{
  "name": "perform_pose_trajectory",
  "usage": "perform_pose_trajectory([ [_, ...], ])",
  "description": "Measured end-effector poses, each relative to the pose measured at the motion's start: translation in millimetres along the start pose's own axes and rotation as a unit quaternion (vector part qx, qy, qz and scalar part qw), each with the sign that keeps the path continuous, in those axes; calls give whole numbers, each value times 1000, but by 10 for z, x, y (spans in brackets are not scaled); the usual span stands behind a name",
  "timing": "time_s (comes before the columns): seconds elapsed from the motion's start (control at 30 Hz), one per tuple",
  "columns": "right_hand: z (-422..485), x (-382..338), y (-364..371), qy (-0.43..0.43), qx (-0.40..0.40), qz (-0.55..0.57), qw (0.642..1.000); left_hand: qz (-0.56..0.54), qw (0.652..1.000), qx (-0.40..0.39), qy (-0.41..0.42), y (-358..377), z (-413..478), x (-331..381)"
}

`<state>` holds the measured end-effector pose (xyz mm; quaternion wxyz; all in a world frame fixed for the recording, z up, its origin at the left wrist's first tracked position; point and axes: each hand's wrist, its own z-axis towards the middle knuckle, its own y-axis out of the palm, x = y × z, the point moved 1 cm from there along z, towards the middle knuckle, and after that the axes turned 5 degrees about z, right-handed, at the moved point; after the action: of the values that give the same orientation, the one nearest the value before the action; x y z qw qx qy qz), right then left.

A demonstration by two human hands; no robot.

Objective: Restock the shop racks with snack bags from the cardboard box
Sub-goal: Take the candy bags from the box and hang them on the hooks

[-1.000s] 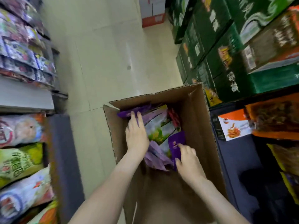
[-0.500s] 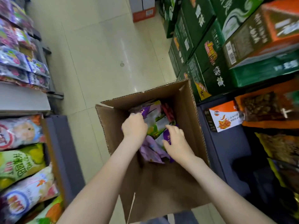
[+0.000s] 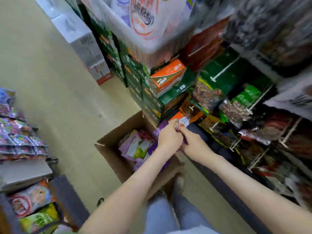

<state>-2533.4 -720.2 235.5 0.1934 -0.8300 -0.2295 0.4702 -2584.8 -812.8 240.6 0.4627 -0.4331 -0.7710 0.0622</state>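
An open cardboard box (image 3: 118, 159) stands on the floor with purple and green snack bags (image 3: 135, 146) inside. My left hand (image 3: 168, 137) and my right hand (image 3: 194, 144) are close together above the box's right side, lifted out of it. Both grip purple snack bags (image 3: 159, 128), whose edges show between and around the fingers; most of the bags are hidden by the hands. The picture is blurred by motion.
A rack with hooks (image 3: 253, 132) of hanging snack bags fills the right. Stacked green and orange cartons (image 3: 160, 85) stand behind the box. Shelves of snack bags (image 3: 25, 149) line the left. Tiled floor (image 3: 59, 81) runs between. My legs in jeans (image 3: 168, 217) show below.
Both hands came up out of the box with purple bags and shifted right toward the rack. My head turned and rose, bringing the right-hand rack into view.
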Motion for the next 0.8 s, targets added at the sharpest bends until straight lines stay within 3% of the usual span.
perform_pose_trajectory([
  [0.13, -623, 63, -689, -10, 84, -24, 996, 76, 992, -77, 58, 132, -356, 729],
  [0.23, -1142, 222, -1067, -24, 145, 4, 989, 148, 962, -171, 151, 278, -639, 1210],
  [0.3, -1494, 361, -1304, -12, 198, 5, 980, 224, 927, -203, 220, 415, -830, 1501],
  [0.4, -2035, 599, -1637, -6, 264, 9, 965, 381, 846, -165, 333, 726, -1209, 1955],
  [0.47, -2396, 809, -1836, 0, 286, -9, 958, 428, 809, -143, 377, 1008, -1531, 2240],
  [0.53, -2763, 1060, -2014, 21, 275, -42, 960, 432, 791, -181, 394, 1358, -1834, 2473],
  [0.67, -3511, 1513, -2335, 71, 300, -71, 949, 392, 801, -270, 362, 2056, -2272, 2827],
  [0.8, -4160, 1718, -2642, 83, 391, -73, 914, 381, 789, -257, 407, 2544, -2718, 3246],
])
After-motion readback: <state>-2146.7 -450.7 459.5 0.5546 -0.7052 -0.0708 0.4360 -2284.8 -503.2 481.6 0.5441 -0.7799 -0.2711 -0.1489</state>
